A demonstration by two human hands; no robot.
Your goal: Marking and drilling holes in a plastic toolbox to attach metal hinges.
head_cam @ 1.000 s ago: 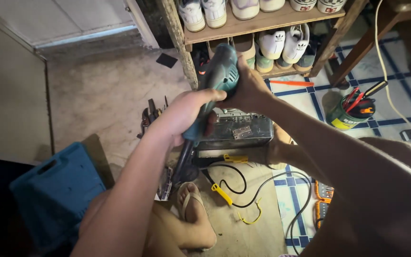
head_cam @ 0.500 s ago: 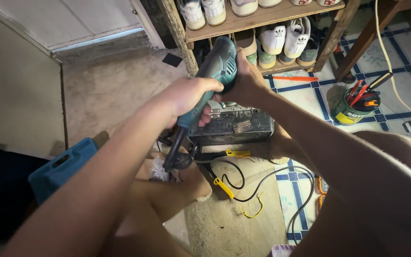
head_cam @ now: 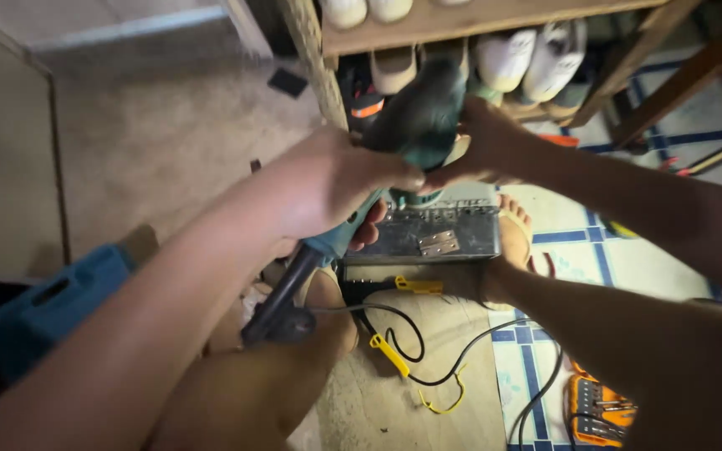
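Left hand: my left hand (head_cam: 332,184) is wrapped around the rear handle of a teal power tool (head_cam: 407,134), fingers (head_cam: 394,174) curled shut over the top of the grip, thumb side hidden underneath.
Right hand: my right hand (head_cam: 478,142) clasps the front of the same tool, fingers closed against its rounded head; the fingertips are hidden behind the body.
Tool position: held in the air between both hands, nose pointing down, directly above a metal box (head_cam: 432,234); I cannot tell whether the nose touches the box.
Tool shape and finish: a long body of smooth teal plastic, thick at the head, narrowing to a black rubbery tail (head_cam: 282,301) where a black cord leaves it.
Metal box: rectangular, dull grey metal, scuffed, with a small bright hinge (head_cam: 438,243) on its near face; it sits on the floor.
Foot: a bare foot in a sandal (head_cam: 511,242) rests beside the box on its right end.
Cables: thin black wires (head_cam: 428,359) loop over the bare concrete floor, with yellow clips (head_cam: 388,354) and a yellow strand.
Floor: rough grey concrete on the left, glossy white tiles with blue lines (head_cam: 582,250) on the right.
Shelf: a raw wooden shoe rack (head_cam: 461,17) stands behind, holding pale shoes (head_cam: 528,63).
Left edge: a blue plastic case (head_cam: 52,305), smooth, with a slot handle.
Lower right: an orange case of bits (head_cam: 599,409), partly hidden.
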